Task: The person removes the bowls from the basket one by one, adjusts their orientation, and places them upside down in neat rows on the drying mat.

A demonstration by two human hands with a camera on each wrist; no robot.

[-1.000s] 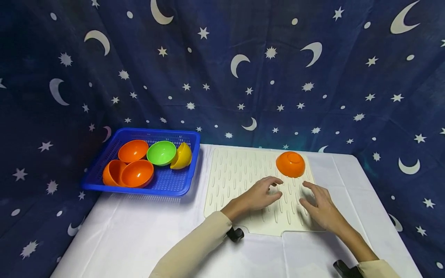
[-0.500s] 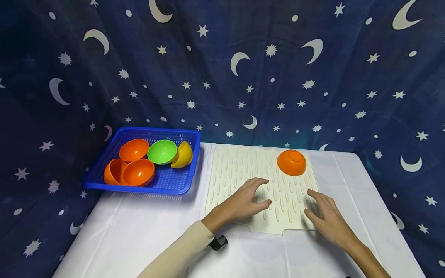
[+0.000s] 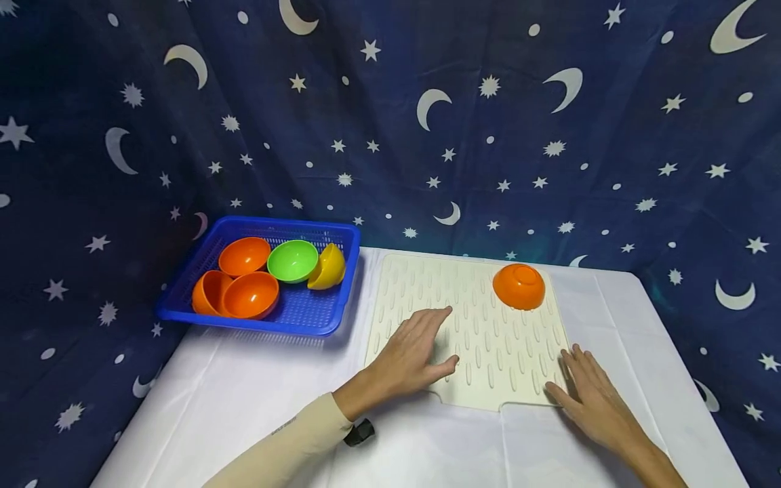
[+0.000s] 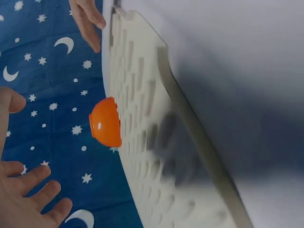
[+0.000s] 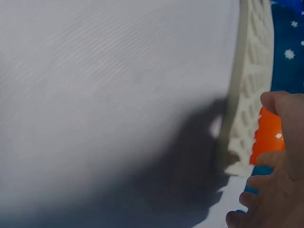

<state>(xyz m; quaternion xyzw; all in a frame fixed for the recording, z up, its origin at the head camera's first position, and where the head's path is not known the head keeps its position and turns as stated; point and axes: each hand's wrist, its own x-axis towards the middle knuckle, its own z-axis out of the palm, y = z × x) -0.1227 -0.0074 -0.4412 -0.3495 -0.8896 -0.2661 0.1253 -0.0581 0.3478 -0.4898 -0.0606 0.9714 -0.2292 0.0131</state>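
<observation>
An orange bowl [image 3: 519, 287] lies upside down near the far right corner of a cream ridged drying mat [image 3: 482, 339]. Over the mat's left part is my left hand [image 3: 407, 356], fingers spread and nothing in them. My right hand [image 3: 594, 403] is at the mat's right edge, also holding nothing; whether it touches the mat I cannot tell. In the left wrist view the orange bowl [image 4: 106, 122] sits beyond the left hand [image 4: 28, 190]. Part of the orange bowl [image 5: 268, 135] shows behind the right hand [image 5: 280, 175] in the right wrist view.
A blue basket [image 3: 311, 325] stands at the back left of the white-covered table [image 3: 439, 447]. It holds several orange bowls [image 3: 251, 295], a green bowl [image 3: 293, 261] and a yellow bowl [image 3: 327, 267]. A dark curtain [image 3: 378, 108] with moons and stars hangs behind.
Both hands have drawn back from the orange bowl and apart, the left one to the left, the right one to the right and nearer. The bowl stays in place on the mat.
</observation>
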